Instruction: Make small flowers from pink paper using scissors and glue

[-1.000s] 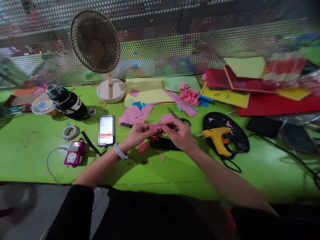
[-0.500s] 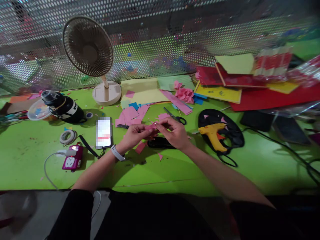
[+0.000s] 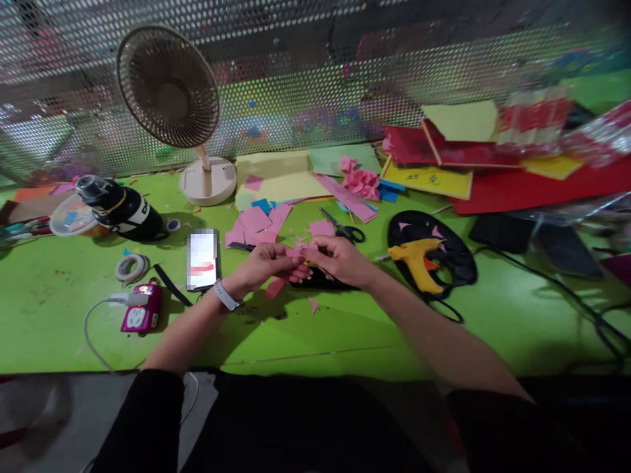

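Between my two hands is a small piece of pink paper (image 3: 294,251), mostly covered by fingers. My left hand (image 3: 269,265) pinches it from the left, and a white band circles that wrist. From the other side my right hand (image 3: 340,261) grips the same piece, thumb and fingers together. Beneath the hands lies a black object (image 3: 320,279), partly hidden. Cut pink paper pieces (image 3: 254,223) are scattered just beyond my left hand. Scissors (image 3: 349,231) with black handles rest behind my right hand. A crumpled pink paper flower (image 3: 362,182) sits farther back.
To the right, a yellow glue gun (image 3: 418,261) lies on a black palette-shaped tray (image 3: 466,253). On the left are a phone (image 3: 202,259), a tape roll (image 3: 131,268), a purple power adapter (image 3: 142,312) and a black bottle (image 3: 125,210). A fan (image 3: 207,180) stands behind.
My right hand has turned slightly and its fingers have curled closer to the paper. Both hands still hold the pink piece. The whole view has shifted a little.
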A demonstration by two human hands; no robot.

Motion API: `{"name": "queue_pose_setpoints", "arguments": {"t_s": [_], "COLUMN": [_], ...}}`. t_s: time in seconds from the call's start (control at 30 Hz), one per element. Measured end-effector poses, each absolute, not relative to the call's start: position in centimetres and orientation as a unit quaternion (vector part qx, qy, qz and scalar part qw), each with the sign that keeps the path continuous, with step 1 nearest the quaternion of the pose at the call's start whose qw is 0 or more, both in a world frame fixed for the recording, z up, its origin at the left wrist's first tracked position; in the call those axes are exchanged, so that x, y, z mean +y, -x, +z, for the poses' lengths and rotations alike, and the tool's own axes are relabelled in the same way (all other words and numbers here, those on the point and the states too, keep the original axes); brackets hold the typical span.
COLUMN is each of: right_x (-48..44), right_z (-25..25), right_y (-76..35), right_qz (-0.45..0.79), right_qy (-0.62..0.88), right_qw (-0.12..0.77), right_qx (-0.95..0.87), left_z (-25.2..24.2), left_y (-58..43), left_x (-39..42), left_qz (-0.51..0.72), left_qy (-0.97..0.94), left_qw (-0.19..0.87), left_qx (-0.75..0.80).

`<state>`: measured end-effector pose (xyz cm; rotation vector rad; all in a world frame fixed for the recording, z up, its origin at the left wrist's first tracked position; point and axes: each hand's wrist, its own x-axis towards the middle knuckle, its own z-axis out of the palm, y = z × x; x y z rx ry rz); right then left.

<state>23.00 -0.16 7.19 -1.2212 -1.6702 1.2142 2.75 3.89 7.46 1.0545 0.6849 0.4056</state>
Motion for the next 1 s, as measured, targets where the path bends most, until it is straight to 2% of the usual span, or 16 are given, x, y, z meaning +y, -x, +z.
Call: {"name": "queue_pose_setpoints", "arguments": {"t_s": [0.13, 0.3, 0.47, 0.8, 1.0], "right_x": [-0.1, -0.1, -0.4, -0.2, -0.4], "right_z": [7.9, 7.3, 7.1, 7.0, 7.1], "right_y": [-23.7, -23.3, -22.9, -23.5, -22.7], "right_qz": [0.52, 0.433, 0.446, 0.506, 0.572], "right_qy": [0.455, 0.456, 0.46, 0.488, 0.466], "right_qw": [0.31, 0.321, 0.329, 0.407, 0.383], "right_qx": [-0.653, -0.708, -0.694, -0.584, -0.556], "left_z": [8.0, 8.0, 7.9, 8.0, 7.6], "left_y": [-2.4, -2.5, -2.2, -0.8, -2.0], "left_x": [4.3, 4.3, 4.7, 6.2, 5.0], "left_qz": [0.171, 0.133, 0.111, 0.185, 0.196], "left_qy": [-0.488, -0.484, -0.525, -0.507, -0.548], "left_qw": [0.792, 0.799, 0.783, 0.777, 0.745], "left_qx": [0.325, 0.331, 0.316, 0.325, 0.326]}}
